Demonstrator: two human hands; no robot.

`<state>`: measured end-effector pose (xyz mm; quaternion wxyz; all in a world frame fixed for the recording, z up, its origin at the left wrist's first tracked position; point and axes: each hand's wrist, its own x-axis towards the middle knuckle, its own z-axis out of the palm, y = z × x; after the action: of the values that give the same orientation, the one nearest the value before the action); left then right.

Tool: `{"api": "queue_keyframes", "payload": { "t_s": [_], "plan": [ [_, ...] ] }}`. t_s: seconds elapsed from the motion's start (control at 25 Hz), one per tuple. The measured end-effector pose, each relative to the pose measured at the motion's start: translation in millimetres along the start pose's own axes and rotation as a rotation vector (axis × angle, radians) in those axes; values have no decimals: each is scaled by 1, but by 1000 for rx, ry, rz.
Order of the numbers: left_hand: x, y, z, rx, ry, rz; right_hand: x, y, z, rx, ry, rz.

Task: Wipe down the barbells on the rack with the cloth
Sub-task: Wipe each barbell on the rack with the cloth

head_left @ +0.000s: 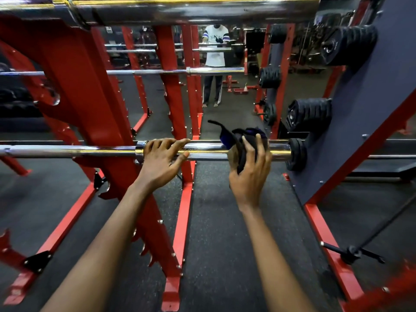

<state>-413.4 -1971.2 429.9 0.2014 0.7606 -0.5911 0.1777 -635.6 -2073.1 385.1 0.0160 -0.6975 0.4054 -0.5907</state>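
A chrome barbell (pixel 207 149) lies level across the red rack (pixel 90 104) at mid-frame. My left hand (pixel 161 161) grips its sleeve just right of the collar, fingers over the top and thumb underneath. My right hand (pixel 249 170) holds a dark blue-black cloth (pixel 243 140) wrapped around the sleeve near its right end; a loose corner of the cloth sticks up to the left. A second thick chrome barbell (pixel 180 10) crosses the top of the view, very close. Another barbell (pixel 157 72) shows further back, in front of the mirror.
Black weight plates (pixel 310 114) hang on pegs of a dark blue and red plate tree (pixel 364 104) at the right. A mirror ahead reflects a person (pixel 215 55) and more gym gear. Red frame rails (pixel 184 212) run along the dark rubber floor (pixel 225 221).
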Motion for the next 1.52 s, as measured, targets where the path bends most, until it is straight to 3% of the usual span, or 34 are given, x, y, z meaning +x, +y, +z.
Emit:
{"api": "queue_keyframes", "payload": {
  "t_s": [0.28,0.44,0.56,0.64,0.76,0.92,1.0,1.08,1.24,1.4,1.52],
  "plan": [
    [0,1,0,-25,17,-4,-8,-22,10,445,396,482],
    [-1,2,1,-18,23,-11,-3,-25,9,924,540,1003],
    [-1,3,0,-32,14,-20,14,-12,-7,1272,389,1372],
    [-1,3,-1,-28,9,-25,25,-7,-25,1456,244,1446],
    [-1,3,0,-29,18,-29,25,-15,-43,1580,99,1402],
    [-1,1,1,-19,0,-29,2,-38,-37,1509,-145,1439],
    [0,-1,0,-24,-35,-25,-5,-50,-25,1385,-100,1420],
    [3,-4,-5,-55,-84,-13,-11,-62,-11,1127,78,1347],
    [4,-18,-20,-135,-123,51,-29,-73,-3,680,230,924],
    [-9,-52,-22,51,-82,31,-30,-58,-2,347,203,522],
    [-15,-71,-20,15,-107,32,-25,-59,5,111,87,334]
  ]
}}
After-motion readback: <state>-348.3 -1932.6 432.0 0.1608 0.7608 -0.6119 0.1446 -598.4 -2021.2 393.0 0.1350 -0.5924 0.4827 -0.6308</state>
